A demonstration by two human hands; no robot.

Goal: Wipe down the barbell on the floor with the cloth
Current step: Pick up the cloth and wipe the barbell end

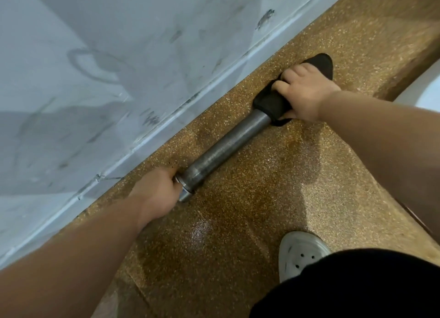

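A grey steel barbell sleeve lies on the speckled brown floor, running diagonally beside the wall. My left hand grips the bar at the collar end, lower left. My right hand is closed around a black cloth that is wrapped over the sleeve's far end. A loose tail of the cloth sticks out beyond my fingers toward the upper right. The rest of the bar is hidden under my left hand.
A scuffed white wall with a baseboard runs close along the bar's far side. My white shoe and black shorts are at the lower right. A white curved object shows at the right edge.
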